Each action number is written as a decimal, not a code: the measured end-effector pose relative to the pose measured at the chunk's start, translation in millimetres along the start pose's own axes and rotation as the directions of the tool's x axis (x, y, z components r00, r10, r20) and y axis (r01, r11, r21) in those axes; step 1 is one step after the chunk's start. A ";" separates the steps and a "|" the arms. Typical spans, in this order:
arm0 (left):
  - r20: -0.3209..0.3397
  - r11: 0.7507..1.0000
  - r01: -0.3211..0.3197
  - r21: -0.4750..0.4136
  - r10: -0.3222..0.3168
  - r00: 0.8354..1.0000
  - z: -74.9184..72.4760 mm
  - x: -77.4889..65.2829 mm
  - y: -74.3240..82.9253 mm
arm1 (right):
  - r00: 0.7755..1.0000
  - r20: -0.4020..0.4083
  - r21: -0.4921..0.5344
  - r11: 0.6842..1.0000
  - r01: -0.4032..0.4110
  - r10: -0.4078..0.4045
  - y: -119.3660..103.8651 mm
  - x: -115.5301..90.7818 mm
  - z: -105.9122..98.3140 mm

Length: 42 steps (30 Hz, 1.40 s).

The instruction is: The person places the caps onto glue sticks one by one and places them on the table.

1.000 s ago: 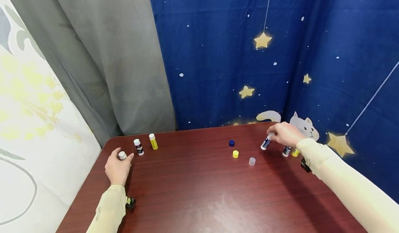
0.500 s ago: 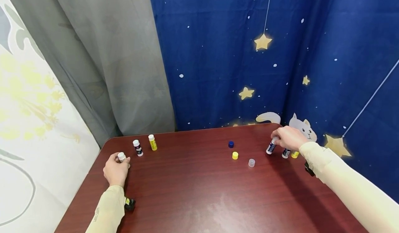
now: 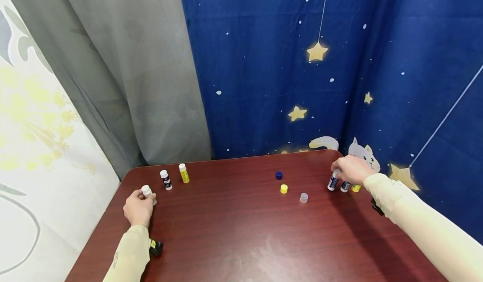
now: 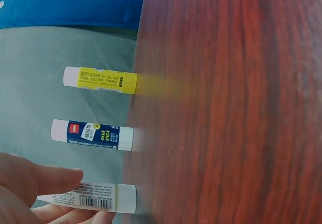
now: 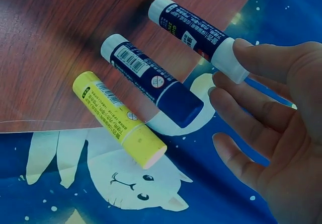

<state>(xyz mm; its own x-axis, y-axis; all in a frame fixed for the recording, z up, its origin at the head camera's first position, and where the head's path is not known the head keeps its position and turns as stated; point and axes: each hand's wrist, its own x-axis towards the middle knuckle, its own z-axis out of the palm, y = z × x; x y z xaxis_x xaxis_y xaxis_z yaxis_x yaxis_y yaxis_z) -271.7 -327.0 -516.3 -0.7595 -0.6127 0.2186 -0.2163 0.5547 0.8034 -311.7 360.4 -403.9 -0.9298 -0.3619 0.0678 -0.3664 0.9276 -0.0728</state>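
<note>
My left hand grips a white-labelled glue stick, upright on the table at the left, between thumb and fingers. Beyond it stand a dark blue glue stick with a white cap and a yellow glue stick, also white-capped. At the far right my right hand pinches the whitish top of another dark blue glue stick between thumb and fingertips. Right beside that one stand a dark blue glue stick with a blue top and a yellow glue stick.
A blue cap, a yellow cap and a translucent cap lie on the reddish-brown table, right of its middle. Behind the table's far edge hang a grey curtain and a blue star-patterned curtain.
My right hand has carried its dark blue glue stick rightward, close beside the other two. My left fingers, earlier spread around the white-labelled glue stick, have closed in on it.
</note>
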 end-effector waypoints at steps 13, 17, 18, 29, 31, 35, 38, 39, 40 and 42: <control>-0.005 1.000 0.028 -0.009 -0.028 1.000 1.7 0.2 -3.3 | 1.000 0.005 -0.052 0.999 0.013 -0.013 5.5 0.3 7.8; -0.005 1.000 0.024 -0.017 -0.024 1.000 0.9 -0.1 -1.4 | 1.000 0.016 -0.042 0.999 0.009 -0.009 6.1 -0.2 9.5; -0.006 1.000 0.019 -0.020 -0.019 1.000 0.8 -0.1 -0.9 | 1.000 0.015 -0.039 0.999 0.007 -0.006 6.1 -0.1 9.5; -0.022 0.999 -0.005 -0.038 0.004 1.000 -1.1 -3.1 3.9 | 1.000 0.016 -0.029 1.000 -0.002 0.002 4.2 0.8 8.7; -0.020 0.999 -0.006 -0.044 0.005 1.000 -1.8 -3.7 5.3 | 1.000 0.021 -0.024 1.000 -0.014 0.014 4.5 0.9 9.7; -0.028 0.999 -0.012 -0.050 0.010 1.000 -3.2 -4.2 8.7 | 1.000 -0.002 -0.013 1.000 -0.016 0.016 5.5 1.3 10.5; -0.041 0.998 -0.019 -0.056 0.017 0.999 -4.7 -4.2 12.2 | 0.999 -0.043 -0.006 1.000 0.008 -0.008 5.7 1.6 9.7; -0.045 0.998 -0.022 -0.058 0.020 0.999 -5.3 -4.3 13.5 | 0.998 -0.061 -0.007 1.000 0.023 -0.023 5.2 1.8 9.1; -0.048 0.998 -0.027 -0.060 0.024 0.999 -5.8 -4.3 14.6 | 0.996 -0.076 -0.010 0.999 0.037 -0.038 3.9 2.0 8.1; -0.053 0.997 -0.034 -0.063 0.031 0.998 -6.7 -4.2 16.6 | 0.993 -0.098 -0.021 0.998 0.058 -0.059 -0.3 1.9 5.1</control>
<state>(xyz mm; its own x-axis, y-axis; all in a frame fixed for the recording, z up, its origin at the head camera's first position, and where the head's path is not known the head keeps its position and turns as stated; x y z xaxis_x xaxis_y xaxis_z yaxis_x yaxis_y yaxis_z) -268.0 -318.9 -500.2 -0.7324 -0.6241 0.2722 -0.1508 0.5386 0.8290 -313.6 359.0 -408.9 -0.8983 -0.4055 0.1692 -0.4184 0.9070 -0.0480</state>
